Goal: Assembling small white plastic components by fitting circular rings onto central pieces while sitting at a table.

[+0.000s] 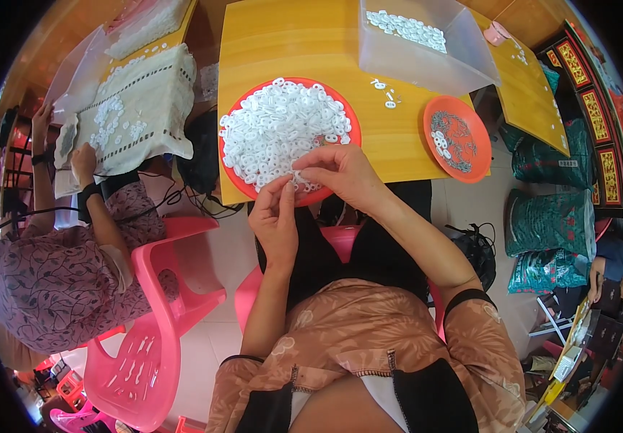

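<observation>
Over the near edge of a red basin [358, 123] heaped with small white oval plastic pieces [272, 133], my two hands meet. My left hand [277, 224] is closed in a pinch, and the fingertips of my right hand [347, 177] press together just beside it. Between them is a small white plastic piece [297, 178], mostly covered by the fingers. To the right, an orange-red plate [438, 108] holds thin grey metal parts [459, 133] and a little cluster of white pieces.
The yellow table [290, 36] bears a clear plastic bin [427, 65] with more white pieces, and a few loose ones. At left another person [51, 289] works at a cloth-covered surface [153, 101] beside a pink chair [145, 361]. Green sacks [550, 224] stand at right.
</observation>
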### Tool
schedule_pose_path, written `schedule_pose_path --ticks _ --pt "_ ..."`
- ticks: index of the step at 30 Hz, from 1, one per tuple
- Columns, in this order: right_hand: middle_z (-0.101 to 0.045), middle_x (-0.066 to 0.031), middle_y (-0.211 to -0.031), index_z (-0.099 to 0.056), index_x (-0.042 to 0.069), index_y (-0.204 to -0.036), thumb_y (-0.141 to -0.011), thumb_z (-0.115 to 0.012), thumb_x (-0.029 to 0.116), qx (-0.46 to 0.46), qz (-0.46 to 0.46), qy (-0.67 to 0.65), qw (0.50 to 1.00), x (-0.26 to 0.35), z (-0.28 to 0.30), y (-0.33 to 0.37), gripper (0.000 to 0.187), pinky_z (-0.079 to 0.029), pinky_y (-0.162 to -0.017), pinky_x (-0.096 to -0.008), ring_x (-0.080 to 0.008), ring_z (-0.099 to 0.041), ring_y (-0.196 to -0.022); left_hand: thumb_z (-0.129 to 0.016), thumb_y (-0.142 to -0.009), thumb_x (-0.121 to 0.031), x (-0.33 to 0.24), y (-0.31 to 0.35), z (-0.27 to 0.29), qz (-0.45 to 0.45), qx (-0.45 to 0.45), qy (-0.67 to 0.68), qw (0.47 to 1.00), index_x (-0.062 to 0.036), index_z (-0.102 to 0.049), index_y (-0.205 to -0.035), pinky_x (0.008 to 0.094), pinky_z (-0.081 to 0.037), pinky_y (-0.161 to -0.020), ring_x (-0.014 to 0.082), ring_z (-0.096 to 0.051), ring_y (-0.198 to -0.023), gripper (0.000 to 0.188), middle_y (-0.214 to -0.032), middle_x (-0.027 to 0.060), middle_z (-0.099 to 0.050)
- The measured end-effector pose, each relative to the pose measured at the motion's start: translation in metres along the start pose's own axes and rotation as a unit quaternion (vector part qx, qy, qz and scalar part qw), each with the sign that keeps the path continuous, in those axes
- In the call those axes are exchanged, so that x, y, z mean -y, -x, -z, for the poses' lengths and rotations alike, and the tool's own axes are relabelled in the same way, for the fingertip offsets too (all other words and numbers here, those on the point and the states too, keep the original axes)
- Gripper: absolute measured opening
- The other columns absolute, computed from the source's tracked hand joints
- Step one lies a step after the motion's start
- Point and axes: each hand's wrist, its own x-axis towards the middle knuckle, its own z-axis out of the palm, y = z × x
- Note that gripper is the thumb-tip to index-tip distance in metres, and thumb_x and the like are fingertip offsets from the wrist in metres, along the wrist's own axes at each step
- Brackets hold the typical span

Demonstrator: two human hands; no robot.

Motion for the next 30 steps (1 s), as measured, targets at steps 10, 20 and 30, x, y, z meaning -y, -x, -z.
schedule_pose_path --ticks 10,20,30 --pt "-0.067 -0.0087 -0.083 -0.064 -0.003 -0.095 -0.081 -0.062 0.001 0.014 -0.024 -0.055 0.998 0.006 -0.002 0.001 0.015 -0.051 -0.068 -0.0225 -0.0118 -0.064 -0.074 -0.056 -0.089 -0.004 -0.003 0.003 -0.001 -0.029 0.0 0.013 1.0 0.0018 -0.054 -0.102 0.0202 -0.048 -0.066 0.0116 -0.062 -0.071 0.014 -0.081 0.0084 -0.065" --pt "-0.066 -0.0104 -0.084 -0.058 -0.004 -0.102 -0.079 -0.063 0.0 0.051 -0.048 -0.107 0.992 0.009 0.007 0.004 0.024 -0.049 -0.068 -0.0222 -0.0109 -0.062 -0.074 -0.057 -0.088 -0.007 -0.005 0.002 0.008 0.018 0.071 0.058 0.996 0.0017 -0.055 -0.11 0.0199 -0.045 -0.06 0.0092 -0.059 -0.068 0.024 -0.082 0.0065 -0.064" --pt "-0.065 -0.0098 -0.082 -0.046 0.0 -0.102 -0.077 -0.064 -0.001 0.069 -0.047 -0.119 0.989 0.022 0.005 0.012 0.031 -0.049 -0.07 -0.022 -0.0106 -0.061 -0.077 -0.052 -0.091 -0.023 -0.002 0.002 0.004 -0.149 0.115 -0.058 0.981 0.0025 -0.059 -0.11 0.03 -0.036 -0.092 0.0188 -0.052 -0.102 0.033 -0.108 0.0087 -0.058"
